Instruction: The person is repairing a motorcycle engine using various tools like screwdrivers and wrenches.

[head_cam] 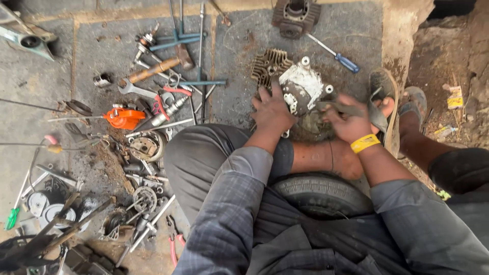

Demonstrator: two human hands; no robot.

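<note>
A small engine block (301, 87) with a whitish crankcase and a finned cylinder head (268, 65) lies on the concrete floor in front of my knees. My left hand (272, 109) presses flat on its left side, fingers spread over the fins. My right hand (351, 119), with a yellow wristband, grips a dark flat tool (336, 107) at the engine's right side, fingers closed around it. The lower part of the engine is hidden behind both hands.
A blue-handled screwdriver (336, 54) lies beyond the engine, and another engine cylinder (295, 15) at the top. Left lie a hammer (158, 66), wrenches, an orange part (124, 118), red pliers (175, 244) and several loose parts. A tyre (321, 193) sits under my legs. A sandal (383, 97) is right.
</note>
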